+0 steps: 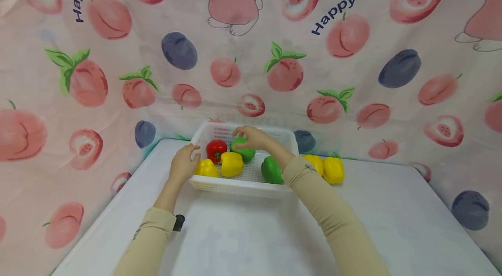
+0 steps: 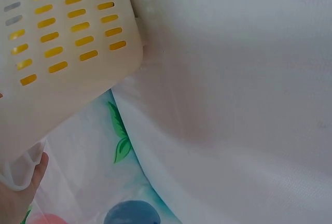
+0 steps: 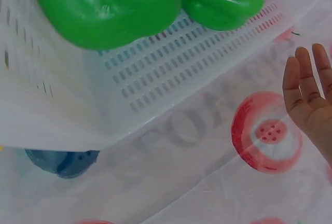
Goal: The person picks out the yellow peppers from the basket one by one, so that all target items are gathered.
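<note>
A white plastic basket (image 1: 243,188) with slotted walls holds several bell peppers. My left hand (image 1: 183,163) grips its left rim, beside a yellow bell pepper (image 1: 206,169); the left wrist view shows the hand (image 2: 18,198) at the rim's edge. Above a green bell pepper (image 1: 245,154) at the back hovers my right hand (image 1: 254,138), its fingers relaxed and apart. A red bell pepper (image 1: 216,150) and another yellow bell pepper (image 1: 232,165) lie left of that green one. A second green bell pepper (image 1: 270,170) sits near the basket's right end, partly hidden by my right forearm.
Outside the basket on the right, two yellow bell peppers (image 1: 334,170) stand on the white table (image 1: 235,232), one partly behind my sleeve. A fruit-printed cloth (image 1: 243,49) hangs behind and along the sides of the table.
</note>
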The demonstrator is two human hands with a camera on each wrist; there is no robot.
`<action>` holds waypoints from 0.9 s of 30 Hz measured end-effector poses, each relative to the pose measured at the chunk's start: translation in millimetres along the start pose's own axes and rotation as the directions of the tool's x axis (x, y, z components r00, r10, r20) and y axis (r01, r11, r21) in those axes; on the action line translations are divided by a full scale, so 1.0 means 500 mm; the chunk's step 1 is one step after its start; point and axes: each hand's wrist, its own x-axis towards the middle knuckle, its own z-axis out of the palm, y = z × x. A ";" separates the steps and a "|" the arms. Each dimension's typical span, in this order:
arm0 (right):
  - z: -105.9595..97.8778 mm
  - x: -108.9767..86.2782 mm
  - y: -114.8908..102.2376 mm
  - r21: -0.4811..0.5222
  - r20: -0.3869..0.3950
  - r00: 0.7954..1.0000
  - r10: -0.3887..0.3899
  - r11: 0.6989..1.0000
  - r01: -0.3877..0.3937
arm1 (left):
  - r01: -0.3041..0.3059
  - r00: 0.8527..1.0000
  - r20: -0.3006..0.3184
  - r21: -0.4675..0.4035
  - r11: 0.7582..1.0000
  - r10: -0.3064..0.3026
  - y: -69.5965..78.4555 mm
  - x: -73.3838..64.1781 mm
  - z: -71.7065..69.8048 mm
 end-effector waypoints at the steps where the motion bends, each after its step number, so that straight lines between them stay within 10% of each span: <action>1: 0.003 0.003 0.003 -0.011 0.008 1.000 0.001 1.000 -0.001 | 0.004 1.000 0.002 -0.004 1.000 -0.004 0.001 0.000 0.001; 27: 0.095 0.078 0.035 -0.072 0.175 0.984 -0.040 0.996 0.053 | 0.006 1.000 -0.018 -0.005 1.000 -0.006 0.000 -0.002 0.002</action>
